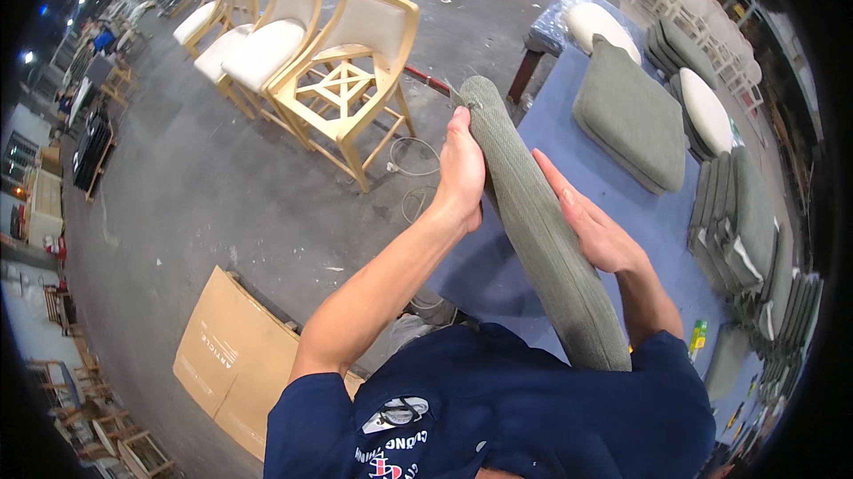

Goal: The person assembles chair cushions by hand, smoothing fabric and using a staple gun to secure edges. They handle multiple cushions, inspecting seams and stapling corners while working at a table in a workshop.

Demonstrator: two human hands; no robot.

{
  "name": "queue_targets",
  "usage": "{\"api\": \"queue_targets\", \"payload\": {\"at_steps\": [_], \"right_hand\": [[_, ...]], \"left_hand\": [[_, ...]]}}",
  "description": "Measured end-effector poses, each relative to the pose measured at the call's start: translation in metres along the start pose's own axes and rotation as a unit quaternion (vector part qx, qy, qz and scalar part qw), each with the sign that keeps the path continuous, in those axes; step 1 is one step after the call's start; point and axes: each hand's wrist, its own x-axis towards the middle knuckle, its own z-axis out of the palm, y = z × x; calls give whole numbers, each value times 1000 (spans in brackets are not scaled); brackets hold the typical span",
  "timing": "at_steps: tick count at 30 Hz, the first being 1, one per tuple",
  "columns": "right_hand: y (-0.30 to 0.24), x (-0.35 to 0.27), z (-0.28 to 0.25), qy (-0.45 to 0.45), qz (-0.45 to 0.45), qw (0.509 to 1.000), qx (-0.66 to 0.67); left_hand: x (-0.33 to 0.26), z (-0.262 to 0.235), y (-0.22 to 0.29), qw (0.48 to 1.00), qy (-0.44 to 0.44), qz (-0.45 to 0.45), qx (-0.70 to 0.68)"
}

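A grey-green cushion is held on edge in front of the person's chest, above the counter, its narrow side facing up and its lower end close to the navy shirt. The left hand grasps it near the far end, thumb pointing up beside a frayed bit of fabric at the corner; its other fingers are mostly hidden. The right hand lies along the opposite face, its visible fingers extended against the cushion rather than curled round it. To the right, a flat pair of matching cushions rests on the counter near a white pad, with a cushion pile nearer the person. Leftward, a wooden chair with an open seat frame stands on the floor, and a cardboard sheet lies nearer.
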Motion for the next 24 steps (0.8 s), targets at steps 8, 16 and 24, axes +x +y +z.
{"api": "queue_targets", "payload": {"at_steps": [8, 16, 24], "right_hand": [[-23, 109, -25, -34, 168, 967, 189], [-16, 129, -9, 31, -5, 999, 20], [-33, 144, -12, 16, -34, 972, -233]], "left_hand": [[6, 12, -13, 1000, 2, 29, -1], [31, 9, -57, 968, 11, 252, 9], [47, 0, -55, 938, -28, 337, 69]]}}
